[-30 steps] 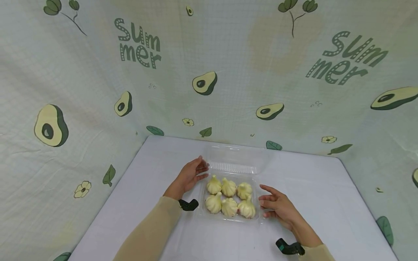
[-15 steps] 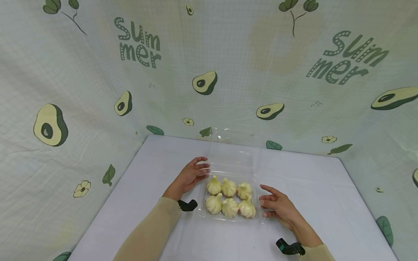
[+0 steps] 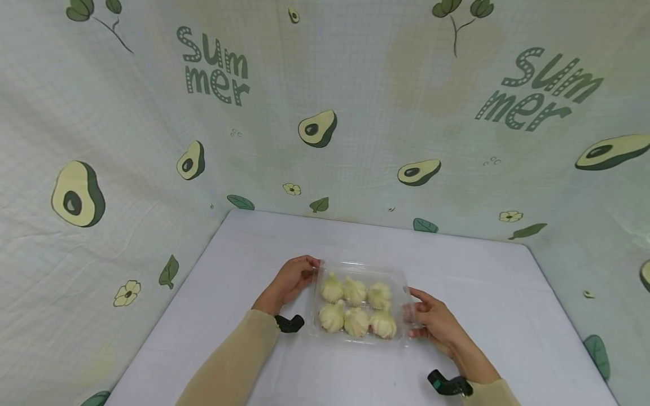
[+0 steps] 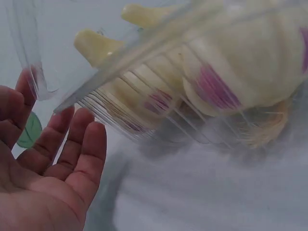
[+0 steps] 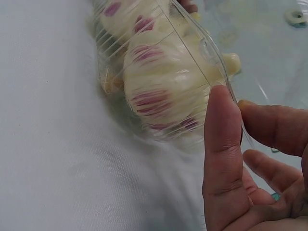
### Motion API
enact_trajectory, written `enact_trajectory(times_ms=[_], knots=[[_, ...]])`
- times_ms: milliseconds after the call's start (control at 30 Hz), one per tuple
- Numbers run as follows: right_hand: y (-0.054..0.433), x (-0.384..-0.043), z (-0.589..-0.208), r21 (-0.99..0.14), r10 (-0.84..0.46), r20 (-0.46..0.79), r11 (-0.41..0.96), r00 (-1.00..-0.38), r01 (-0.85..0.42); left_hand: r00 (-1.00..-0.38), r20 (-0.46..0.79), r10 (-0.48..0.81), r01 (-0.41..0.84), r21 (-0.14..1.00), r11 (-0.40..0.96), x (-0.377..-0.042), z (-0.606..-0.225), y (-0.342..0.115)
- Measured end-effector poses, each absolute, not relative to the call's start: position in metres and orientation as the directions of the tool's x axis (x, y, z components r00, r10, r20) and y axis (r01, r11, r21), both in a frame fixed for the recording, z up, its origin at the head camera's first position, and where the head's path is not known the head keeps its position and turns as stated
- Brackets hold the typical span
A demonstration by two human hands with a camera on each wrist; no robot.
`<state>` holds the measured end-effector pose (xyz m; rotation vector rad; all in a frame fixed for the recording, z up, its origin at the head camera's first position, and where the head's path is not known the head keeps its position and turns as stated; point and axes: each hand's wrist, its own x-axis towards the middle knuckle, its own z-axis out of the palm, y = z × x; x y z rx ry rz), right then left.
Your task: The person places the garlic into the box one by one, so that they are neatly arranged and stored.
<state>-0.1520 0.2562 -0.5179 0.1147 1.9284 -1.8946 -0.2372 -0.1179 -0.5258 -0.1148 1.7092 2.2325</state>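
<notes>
A clear plastic clamshell box (image 3: pixel 355 341) holds several pale garlic bulbs (image 3: pixel 332 317) in two rows. Its see-through lid (image 3: pixel 368 267) lies over them, tilted slightly above the base in the left wrist view. My left hand (image 3: pixel 293 278) is at the box's far left corner, fingertips at the lid's edge. In the left wrist view its loosely bent fingers (image 4: pixel 91 149) sit beside the box rim. My right hand (image 3: pixel 434 318) is at the right side. There the right wrist view shows thumb (image 5: pixel 224 144) and index finger pinching the clear rim. Purple patches mark the bulbs.
The box stands on a white-covered table (image 3: pixel 508 316). A cloth printed with avocados and leaves (image 3: pixel 365 141) rises behind the table and along both sides. Each wrist carries a black strapped device (image 3: pixel 290 323).
The lid swung up from lying back behind the box, then forward over the garlic bulbs. My left hand moved slightly toward me with it; my right hand stayed at the right edge.
</notes>
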Motion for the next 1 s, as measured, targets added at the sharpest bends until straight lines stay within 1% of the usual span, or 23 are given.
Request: enact_trajectory(times_ms=[267,533,667,767,1000], knots=[[0.255,-0.152,-0.517,-0.933,-0.221,-0.361,0.085,-0.906,0.351,-0.925,-0.252,0.285,-0.319,0.922,-0.220,-0.225,-0.534,-0.125],[0.256,-0.151,-0.519,-0.931,-0.208,-0.365,0.081,-0.908,0.355,-0.917,-0.293,0.272,-0.369,0.882,-0.293,-0.209,-0.533,-0.130],[0.256,-0.150,-0.521,-0.933,-0.204,-0.359,0.082,-0.911,0.349,-0.903,-0.336,0.269,-0.404,0.877,-0.261,-0.201,-0.530,-0.132],[0.256,-0.150,-0.522,-0.935,-0.193,-0.355,0.076,-0.915,0.347,-0.891,-0.353,0.286,-0.417,0.885,-0.207,-0.193,-0.528,-0.134],[0.253,-0.147,-0.520,-0.935,-0.164,-0.354,0.060,-0.921,0.349,-0.877,-0.330,0.350,-0.384,0.918,-0.095,-0.167,-0.524,-0.138]])
